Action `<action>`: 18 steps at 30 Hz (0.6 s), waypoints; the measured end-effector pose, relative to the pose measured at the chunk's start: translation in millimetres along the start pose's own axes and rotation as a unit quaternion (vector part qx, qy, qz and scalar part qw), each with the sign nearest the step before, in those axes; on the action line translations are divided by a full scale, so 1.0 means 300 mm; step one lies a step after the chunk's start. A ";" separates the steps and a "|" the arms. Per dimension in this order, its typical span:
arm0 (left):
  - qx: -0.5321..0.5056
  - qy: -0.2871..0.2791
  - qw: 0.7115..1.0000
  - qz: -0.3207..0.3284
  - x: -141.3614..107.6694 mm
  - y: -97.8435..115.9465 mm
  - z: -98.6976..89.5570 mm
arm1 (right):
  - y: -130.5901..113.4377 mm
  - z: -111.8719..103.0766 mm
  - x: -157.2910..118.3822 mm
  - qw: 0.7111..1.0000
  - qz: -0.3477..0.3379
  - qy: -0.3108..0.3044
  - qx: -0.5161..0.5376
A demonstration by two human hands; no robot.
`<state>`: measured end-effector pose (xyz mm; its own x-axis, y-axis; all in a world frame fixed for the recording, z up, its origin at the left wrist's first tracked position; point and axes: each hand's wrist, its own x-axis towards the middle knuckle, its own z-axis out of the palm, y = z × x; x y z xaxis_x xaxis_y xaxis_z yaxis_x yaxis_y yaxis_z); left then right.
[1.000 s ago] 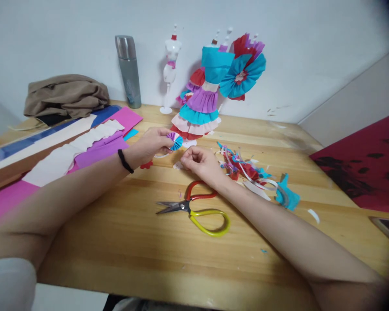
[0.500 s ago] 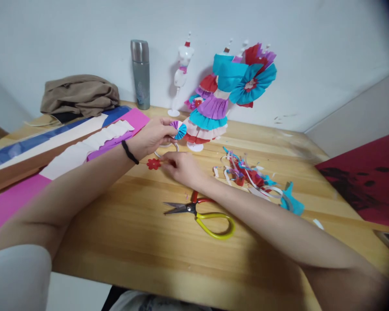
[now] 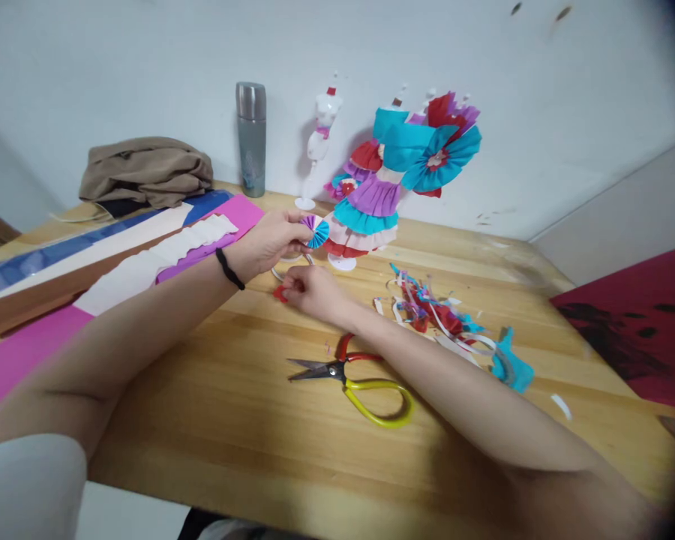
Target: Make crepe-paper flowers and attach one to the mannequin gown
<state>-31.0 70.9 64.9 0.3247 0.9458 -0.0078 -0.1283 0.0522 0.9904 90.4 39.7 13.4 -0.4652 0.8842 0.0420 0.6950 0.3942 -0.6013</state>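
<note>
My left hand (image 3: 271, 238) pinches a small round pleated paper rosette (image 3: 319, 234), coloured purple, pale pink and blue, above the table. Just below it, my right hand (image 3: 322, 294) has its fingers curled down on a red paper flower (image 3: 280, 293) at the tabletop; the fingertips cover much of the flower. Partly hidden behind both hands lies a whitish ring (image 3: 277, 274), maybe a tape roll. Scissors (image 3: 335, 370) with one red and one yellow handle lie near my right forearm, blades pointing left.
Small dress-form stands along the wall include a bare white one (image 3: 327, 112) and one in a ruffled paper dress (image 3: 374, 196). A grey flask (image 3: 252, 142) and brown cloth (image 3: 149, 171) stand behind coloured paper sheets (image 3: 34, 349). Paper scraps (image 3: 433, 307) are heaped at right.
My right hand's fingers have closed over the red flower, which showed whole beside them before. The rosette stays in my left hand. The whole view has shifted slightly.
</note>
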 end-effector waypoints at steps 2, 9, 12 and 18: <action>0.001 -0.003 1.000 -0.002 0.003 -0.005 0.000 | 0.033 -0.029 -0.033 0.992 0.025 -0.006 0.125; 0.026 -0.049 0.998 -0.042 0.004 -0.045 0.018 | 0.095 -0.108 -0.142 0.929 0.069 0.017 0.363; 0.038 -0.095 0.994 -0.032 -0.005 -0.061 0.028 | 0.101 -0.146 -0.164 0.909 0.080 -0.001 0.410; 0.076 -0.096 0.991 -0.058 -0.015 -0.081 0.048 | 0.112 -0.225 -0.170 0.916 0.054 0.085 0.388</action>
<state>-16.0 60.7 42.8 0.5022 0.8576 -0.1105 0.0587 0.0937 0.9939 174.5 24.9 44.9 -0.2785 0.9598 0.0340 0.1028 0.0649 -0.9926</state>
